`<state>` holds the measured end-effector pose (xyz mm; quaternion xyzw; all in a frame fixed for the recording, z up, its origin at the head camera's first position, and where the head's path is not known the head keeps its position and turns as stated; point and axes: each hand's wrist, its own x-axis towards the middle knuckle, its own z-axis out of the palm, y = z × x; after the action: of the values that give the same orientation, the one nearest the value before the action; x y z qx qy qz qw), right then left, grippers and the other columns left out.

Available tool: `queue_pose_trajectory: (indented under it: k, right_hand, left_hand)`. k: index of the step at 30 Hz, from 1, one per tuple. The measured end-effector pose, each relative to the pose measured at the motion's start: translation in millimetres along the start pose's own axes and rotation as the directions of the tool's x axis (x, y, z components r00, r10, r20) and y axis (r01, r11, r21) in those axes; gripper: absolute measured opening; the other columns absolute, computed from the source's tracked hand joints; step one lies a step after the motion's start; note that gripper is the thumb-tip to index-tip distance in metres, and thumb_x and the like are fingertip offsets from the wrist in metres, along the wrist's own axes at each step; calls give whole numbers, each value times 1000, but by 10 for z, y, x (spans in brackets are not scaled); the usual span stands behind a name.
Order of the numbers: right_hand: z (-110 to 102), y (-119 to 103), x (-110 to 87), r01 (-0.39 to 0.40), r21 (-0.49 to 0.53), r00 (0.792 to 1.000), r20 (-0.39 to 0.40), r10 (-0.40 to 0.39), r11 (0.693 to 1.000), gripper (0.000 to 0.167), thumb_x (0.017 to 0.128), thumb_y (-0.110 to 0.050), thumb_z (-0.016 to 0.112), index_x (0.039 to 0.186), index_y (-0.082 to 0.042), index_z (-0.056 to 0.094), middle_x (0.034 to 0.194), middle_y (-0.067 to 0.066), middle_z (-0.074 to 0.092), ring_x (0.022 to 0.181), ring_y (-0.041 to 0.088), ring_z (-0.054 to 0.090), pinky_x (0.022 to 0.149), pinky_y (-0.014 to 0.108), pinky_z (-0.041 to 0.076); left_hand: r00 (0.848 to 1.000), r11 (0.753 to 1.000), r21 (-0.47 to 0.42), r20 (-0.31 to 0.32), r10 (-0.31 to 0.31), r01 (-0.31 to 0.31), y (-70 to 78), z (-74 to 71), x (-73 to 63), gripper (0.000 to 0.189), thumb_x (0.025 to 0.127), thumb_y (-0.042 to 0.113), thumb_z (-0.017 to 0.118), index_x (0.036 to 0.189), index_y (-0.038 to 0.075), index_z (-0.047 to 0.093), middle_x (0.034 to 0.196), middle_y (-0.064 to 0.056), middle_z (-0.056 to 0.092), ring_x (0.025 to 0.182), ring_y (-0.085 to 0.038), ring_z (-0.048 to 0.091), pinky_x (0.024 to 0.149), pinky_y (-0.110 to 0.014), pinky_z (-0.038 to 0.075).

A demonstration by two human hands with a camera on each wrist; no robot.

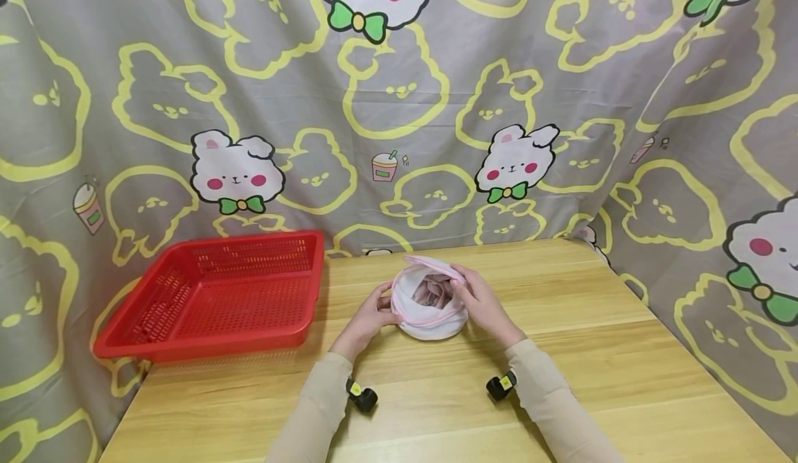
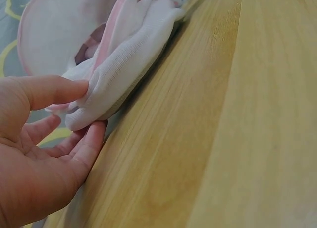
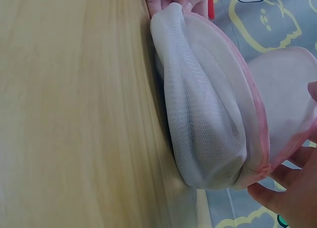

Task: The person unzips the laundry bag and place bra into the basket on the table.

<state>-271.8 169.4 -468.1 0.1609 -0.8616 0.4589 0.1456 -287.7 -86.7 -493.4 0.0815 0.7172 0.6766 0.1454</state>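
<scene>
A round white mesh laundry bag with pink trim stands on the table between both hands, its zipped lid lifted at the far side. Inside the opening lies a crumpled dusty-pink cloth item, partly hidden by the bag's wall. My left hand pinches the near left side of the bag, thumb on the pink trim and fingertips under the soft wall. On the other side my right hand grips the lid's pink edge beside the rim, with a fingertip against the bag's trim in the right wrist view.
A red perforated plastic basket stands left of the bag. The wooden table runs back to a grey curtain with cartoon prints, which also hangs at both sides. Small black cameras are strapped to both wrists.
</scene>
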Motion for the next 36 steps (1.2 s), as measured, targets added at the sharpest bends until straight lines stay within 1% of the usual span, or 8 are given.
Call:
queue_pose_trajectory:
  k: [9, 14, 17, 21, 26, 31, 33, 36]
  right_hand:
    - [-36, -4, 17, -43, 60, 998, -40, 45, 997, 41, 103, -22, 48, 138, -1, 50, 137, 23, 54, 128, 40, 50, 109, 55, 39]
    - [-49, 1, 24, -42, 66, 995, -82, 48, 997, 37, 104, -21, 45, 135, -3, 52, 133, 21, 58, 122, 35, 55, 105, 51, 43]
    - [-61, -7, 23, -79, 62, 991, -106, 85, 995, 35, 104, -20, 44, 133, -3, 54, 127, 21, 62, 112, 32, 60, 96, 44, 50]
    - [-77, -20, 21, -154, 114, 980, -111, 167, 981, 34, 104, -19, 43, 133, -3, 54, 118, 25, 63, 96, 33, 62, 76, 34, 57]
    - [-98, -29, 27, -217, 179, 964, -117, 240, 960, 36, 104, -21, 42, 134, -3, 53, 119, 27, 61, 94, 34, 62, 71, 29, 57]
    - [-123, -64, 24, -240, 233, 952, -132, 275, 942, 36, 105, -21, 42, 133, -2, 53, 99, 24, 59, 83, 26, 59, 73, 35, 57]
    - [-129, -78, 26, -249, 253, 947, -138, 289, 935, 35, 104, -21, 43, 132, -3, 54, 88, 20, 55, 78, 22, 56, 71, 34, 56]
    - [-137, -83, 34, -245, 268, 947, -142, 289, 932, 34, 104, -20, 43, 131, -2, 53, 86, 17, 53, 74, 17, 53, 68, 29, 53]
  left_hand:
    - [1000, 1000, 4, 4, 3, -3, -17, -9, 15, 82, 80, -9, 67, 151, 9, 30, 137, -27, 50, 106, -23, 59, 81, -24, 51]
    - [1000, 1000, 9, 1, 2, -2, -12, -2, 10, 82, 79, -10, 68, 150, 8, 31, 136, -27, 51, 106, -24, 59, 81, -25, 51]
    - [1000, 1000, 19, 0, 4, -4, -8, 1, 5, 81, 79, -10, 68, 150, 8, 32, 136, -27, 51, 107, -24, 58, 82, -25, 51]
    - [1000, 1000, 16, -5, -3, 3, -11, -1, 9, 81, 79, -9, 68, 150, 8, 32, 136, -26, 50, 108, -24, 58, 83, -25, 51]
    - [1000, 1000, 20, -5, -1, 1, -22, -2, 19, 82, 79, -9, 68, 150, 8, 31, 137, -26, 50, 109, -25, 58, 83, -26, 51]
    - [1000, 1000, 23, -11, -6, 7, -26, -1, 20, 83, 78, -8, 69, 150, 9, 32, 136, -25, 51, 109, -26, 58, 83, -26, 50]
    - [1000, 1000, 25, -11, -8, 8, -32, -2, 27, 83, 79, -8, 69, 151, 9, 31, 136, -25, 51, 108, -26, 58, 82, -26, 50]
    - [1000, 1000, 23, -10, -10, 11, -37, -4, 33, 83, 78, -10, 68, 151, 8, 31, 136, -26, 51, 107, -26, 57, 82, -25, 50]
